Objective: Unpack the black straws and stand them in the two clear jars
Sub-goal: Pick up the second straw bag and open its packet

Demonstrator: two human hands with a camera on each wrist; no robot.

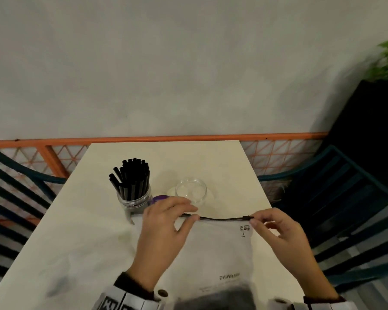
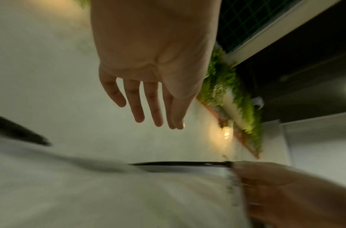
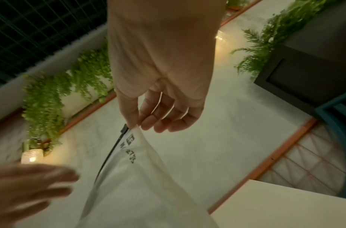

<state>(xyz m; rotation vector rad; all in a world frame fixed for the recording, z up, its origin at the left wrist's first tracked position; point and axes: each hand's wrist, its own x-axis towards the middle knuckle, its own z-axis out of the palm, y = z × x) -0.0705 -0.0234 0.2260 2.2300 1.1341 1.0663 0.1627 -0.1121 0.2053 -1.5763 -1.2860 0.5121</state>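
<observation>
A clear jar (image 1: 134,203) packed with black straws (image 1: 132,177) stands at the table's middle left. An empty clear jar (image 1: 190,191) stands to its right. In front of them a frosted plastic bag (image 1: 211,249) is held up, its black zip strip (image 1: 222,219) along the top. Dark straws (image 1: 215,296) show blurred through its lower part. My right hand (image 1: 252,220) pinches the bag's top right corner by the zip slider (image 3: 124,128). My left hand (image 1: 194,212) hovers at the strip's left end with straight fingers (image 2: 158,120), holding nothing.
A purple lid (image 1: 159,199) lies between the jars. The cream table (image 1: 99,242) has dark slatted chairs on its left (image 1: 14,186) and right (image 1: 345,198). An orange railing (image 1: 166,138) runs behind it, with a black planter (image 1: 367,130) at the right.
</observation>
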